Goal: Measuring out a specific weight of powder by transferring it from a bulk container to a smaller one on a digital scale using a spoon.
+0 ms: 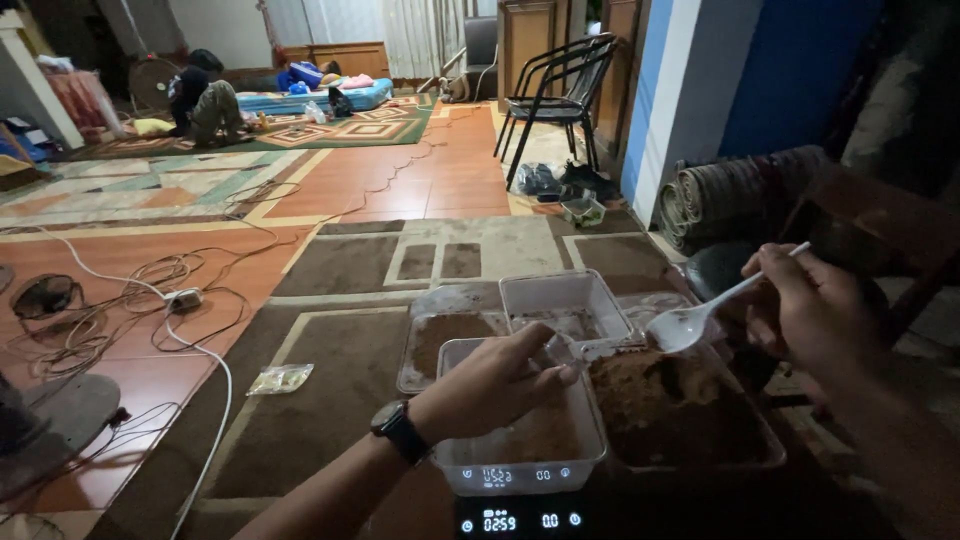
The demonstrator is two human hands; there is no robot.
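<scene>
Brown powder (670,405) fills the clear plastic tray (770,450) at the right, which sits on the dark bench (700,505) in front of you. Your right hand (810,315) is closed around the handle of a white plastic spoon (690,322), whose bowl hangs just above the far edge of that powder. Your left hand (495,380), a dark watch (400,430) on its wrist, rests over a second clear container (520,465); its fingers are curled at the container's far rim, though you cannot tell whether they actually pinch it. That container holds a thinner layer of brown powder and stands on a digital scale (520,520) with a lit display, right beside the fuller tray.

Behind these, two more clear trays lie side by side: one (440,340) with a brown layer inside, the other (565,300) nearly bare. Beyond the bench, a brown patterned carpet (340,390) covers the floor, with a small clear packet (280,378) lying on it. White and dark cables (170,300) tangle across the orange tiles at the left. A dark metal chair (560,95) stands near the blue wall (790,70), and rolled mats (720,195) lie at its foot. Far back, a person (205,100) crouches by a blue mattress (320,98).
</scene>
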